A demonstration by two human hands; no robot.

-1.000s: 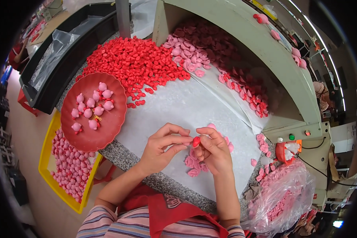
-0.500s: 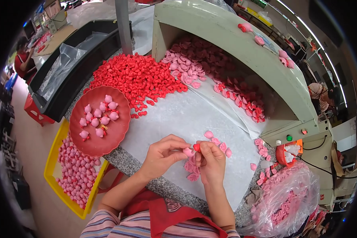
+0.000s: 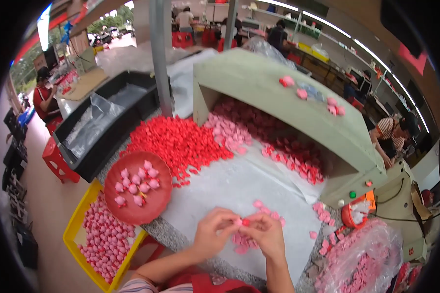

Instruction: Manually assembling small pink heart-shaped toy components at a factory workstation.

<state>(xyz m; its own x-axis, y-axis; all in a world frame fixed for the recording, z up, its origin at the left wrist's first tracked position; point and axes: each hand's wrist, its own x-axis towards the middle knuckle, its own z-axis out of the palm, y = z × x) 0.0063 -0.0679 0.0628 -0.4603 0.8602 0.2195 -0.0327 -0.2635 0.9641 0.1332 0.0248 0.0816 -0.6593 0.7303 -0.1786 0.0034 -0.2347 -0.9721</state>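
Over the white sheet (image 3: 190, 207), my left hand (image 3: 211, 233) pinches a small pink rubbery part (image 3: 238, 221) at its fingertips. Right beside it, my right hand (image 3: 270, 235) pinches a small red part (image 3: 246, 222). The two parts meet or nearly meet; blur and fingers hide the exact contact. Several loose pink pieces (image 3: 244, 242) lie beneath and behind my hands. To the left, a red scalloped plate (image 3: 127, 210) carries several round pink pieces with red bits. A large heap of red parts (image 3: 176, 144) lies beyond the sheet.
A pale green hooded machine (image 3: 283, 115) covers pink and red parts at the back right. At left stand a black tray (image 3: 90, 154) and a yellow bin (image 3: 76, 232) of finished-looking pink pieces. A plastic bag (image 3: 371, 249) and red basket (image 3: 348, 215) sit right. Other people work farther off.
The view has tilted up, so the bench appears lower and more of the room shows. My hands have come closer together, bringing the red part up against or very near the pink one.
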